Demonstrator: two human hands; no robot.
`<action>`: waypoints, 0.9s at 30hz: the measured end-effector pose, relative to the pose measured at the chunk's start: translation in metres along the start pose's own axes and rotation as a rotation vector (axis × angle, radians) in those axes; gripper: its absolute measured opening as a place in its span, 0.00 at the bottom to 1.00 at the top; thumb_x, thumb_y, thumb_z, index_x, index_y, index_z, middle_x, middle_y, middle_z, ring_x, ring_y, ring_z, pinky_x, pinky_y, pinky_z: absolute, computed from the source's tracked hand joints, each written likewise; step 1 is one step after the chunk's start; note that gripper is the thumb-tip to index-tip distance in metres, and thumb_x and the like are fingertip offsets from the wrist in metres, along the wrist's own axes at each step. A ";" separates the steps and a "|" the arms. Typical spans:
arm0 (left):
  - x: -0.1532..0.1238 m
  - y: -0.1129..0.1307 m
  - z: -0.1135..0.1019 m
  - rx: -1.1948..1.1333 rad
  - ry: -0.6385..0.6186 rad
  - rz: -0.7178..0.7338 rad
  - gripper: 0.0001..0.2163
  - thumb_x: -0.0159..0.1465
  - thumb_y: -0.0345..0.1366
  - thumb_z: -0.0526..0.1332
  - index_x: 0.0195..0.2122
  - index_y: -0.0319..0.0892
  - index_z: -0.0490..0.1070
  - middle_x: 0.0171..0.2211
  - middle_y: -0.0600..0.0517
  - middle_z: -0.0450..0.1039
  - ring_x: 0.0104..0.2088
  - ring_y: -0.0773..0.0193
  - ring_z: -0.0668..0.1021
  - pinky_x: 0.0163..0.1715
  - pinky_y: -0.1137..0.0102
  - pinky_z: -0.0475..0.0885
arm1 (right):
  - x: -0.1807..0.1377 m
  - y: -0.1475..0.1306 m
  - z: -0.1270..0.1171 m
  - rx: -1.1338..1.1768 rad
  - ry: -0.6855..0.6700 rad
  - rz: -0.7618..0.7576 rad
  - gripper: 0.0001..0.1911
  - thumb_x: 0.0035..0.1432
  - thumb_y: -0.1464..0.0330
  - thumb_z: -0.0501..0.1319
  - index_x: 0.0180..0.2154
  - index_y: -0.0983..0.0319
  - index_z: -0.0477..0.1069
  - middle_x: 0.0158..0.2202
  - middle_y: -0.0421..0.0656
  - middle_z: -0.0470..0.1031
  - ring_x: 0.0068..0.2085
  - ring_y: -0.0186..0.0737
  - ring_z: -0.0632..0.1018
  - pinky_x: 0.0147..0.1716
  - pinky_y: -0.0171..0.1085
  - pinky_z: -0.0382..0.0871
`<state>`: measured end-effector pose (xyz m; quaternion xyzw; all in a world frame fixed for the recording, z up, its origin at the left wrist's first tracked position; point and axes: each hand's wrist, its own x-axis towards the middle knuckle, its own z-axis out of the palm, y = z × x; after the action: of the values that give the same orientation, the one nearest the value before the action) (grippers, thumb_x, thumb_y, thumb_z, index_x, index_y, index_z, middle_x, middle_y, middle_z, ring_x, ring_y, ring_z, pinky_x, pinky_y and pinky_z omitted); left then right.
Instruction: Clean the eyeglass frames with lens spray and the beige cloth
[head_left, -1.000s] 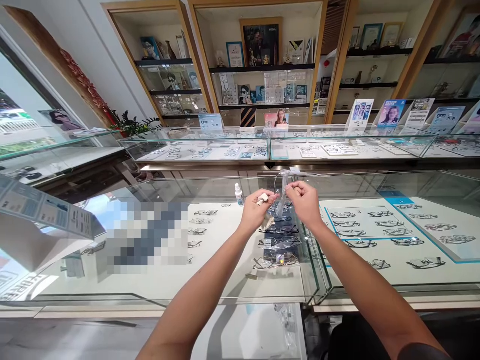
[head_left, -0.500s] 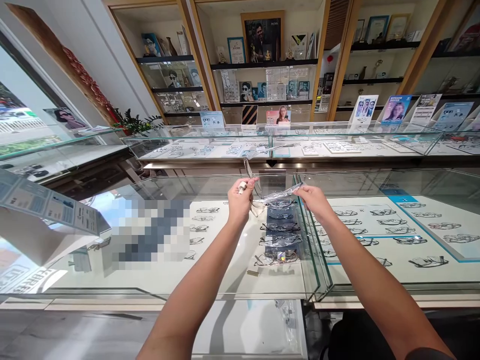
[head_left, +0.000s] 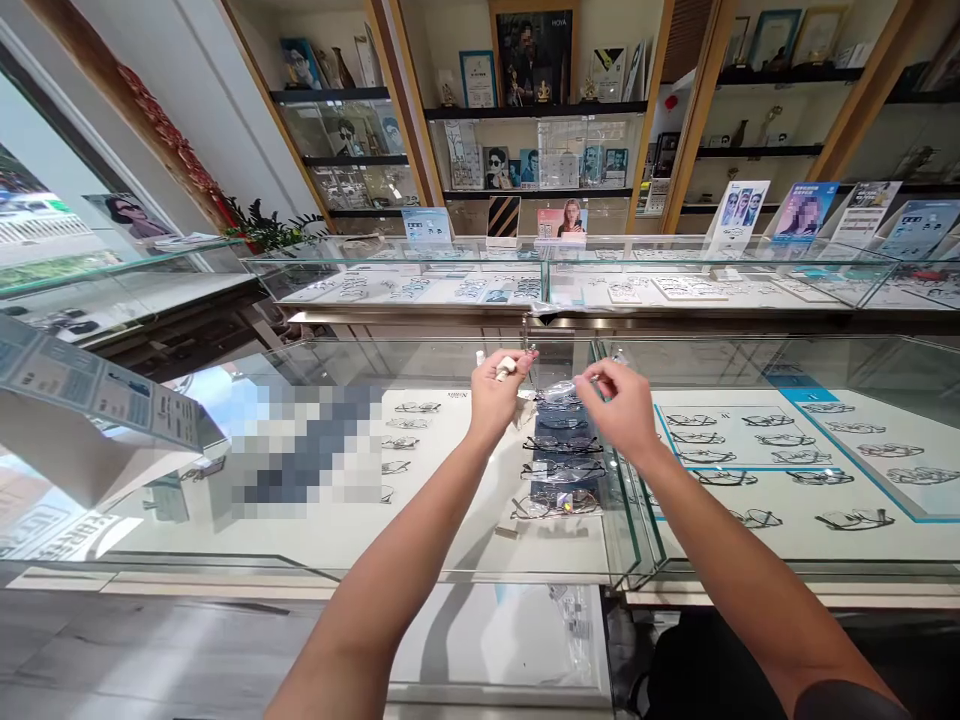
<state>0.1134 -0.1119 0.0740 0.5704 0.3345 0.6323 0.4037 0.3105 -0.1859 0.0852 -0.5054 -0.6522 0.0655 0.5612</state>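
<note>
glinting, the crumpled clear film (head_left: 558, 391) is probably plastic

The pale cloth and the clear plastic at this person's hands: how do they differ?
The pale cloth looks cream and opaque; the clear plastic is see-through and shiny. The pale cloth is bunched in the left hand; the clear plastic extends leftward from the right hand. Both look soft.

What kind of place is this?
It looks like an eyeglasses shop: rows of glasses lie in a glass display case, and the back shelves hold pictures of people wearing sunglasses.
</note>
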 end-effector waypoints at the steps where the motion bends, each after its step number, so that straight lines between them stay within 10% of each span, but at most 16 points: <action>1: -0.003 0.000 0.003 0.012 -0.033 0.022 0.18 0.60 0.54 0.75 0.37 0.43 0.82 0.39 0.46 0.83 0.36 0.60 0.80 0.36 0.68 0.72 | -0.003 -0.002 0.006 -0.055 -0.023 -0.108 0.07 0.67 0.62 0.64 0.39 0.58 0.77 0.30 0.41 0.73 0.35 0.45 0.73 0.40 0.44 0.68; 6: -0.013 -0.001 0.015 0.065 -0.199 0.145 0.14 0.61 0.51 0.74 0.34 0.44 0.83 0.45 0.44 0.82 0.49 0.54 0.81 0.54 0.60 0.73 | -0.009 0.009 0.026 -0.103 -0.121 -0.260 0.18 0.70 0.63 0.62 0.59 0.60 0.76 0.57 0.52 0.81 0.58 0.55 0.78 0.59 0.53 0.71; 19: -0.014 0.001 0.013 0.163 -0.292 0.139 0.16 0.66 0.52 0.69 0.42 0.44 0.82 0.53 0.42 0.79 0.56 0.52 0.79 0.59 0.59 0.71 | -0.007 0.016 0.022 -0.001 -0.050 -0.189 0.12 0.67 0.64 0.65 0.50 0.58 0.82 0.50 0.49 0.86 0.52 0.52 0.84 0.55 0.50 0.76; 27: 0.025 -0.010 -0.041 0.998 -0.333 -0.309 0.16 0.70 0.53 0.61 0.40 0.45 0.74 0.40 0.47 0.82 0.42 0.52 0.82 0.40 0.65 0.72 | 0.000 0.033 0.013 -0.029 0.004 -0.130 0.11 0.67 0.64 0.63 0.49 0.55 0.82 0.50 0.45 0.86 0.51 0.53 0.83 0.53 0.52 0.75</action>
<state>0.0730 -0.0838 0.0716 0.7292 0.6054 0.2314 0.2196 0.3194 -0.1633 0.0589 -0.4702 -0.6834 0.0185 0.5581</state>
